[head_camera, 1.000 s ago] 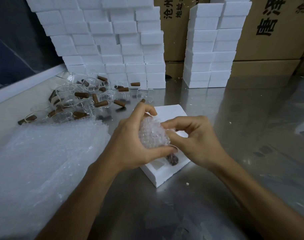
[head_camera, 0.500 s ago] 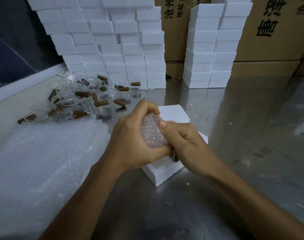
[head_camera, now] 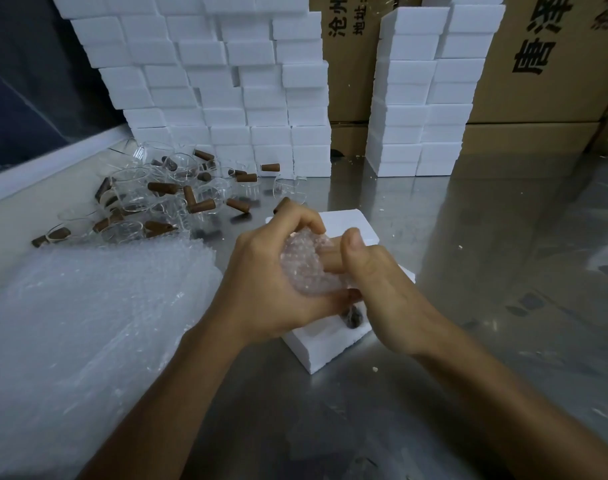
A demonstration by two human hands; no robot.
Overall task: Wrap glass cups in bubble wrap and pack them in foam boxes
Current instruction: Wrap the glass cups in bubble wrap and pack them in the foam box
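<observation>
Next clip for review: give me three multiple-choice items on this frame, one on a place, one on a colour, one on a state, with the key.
1. Where do the unwrapped glass cups lie?
A. far left of the table
B. inside the open foam box
C. on the cardboard cartons

2. What colour are the stacked foam boxes?
A. brown
B. white
C. blue

3. What is the left hand doing?
A. lying flat on the table
B. gripping the bubble-wrapped cup
C. lifting a carton

Key: 1 A, the glass cups lie by the table's far left edge. 2 B, the stacked foam boxes are white. 3 B, the left hand curls round the bubble-wrapped cup, which the right hand also holds.
</observation>
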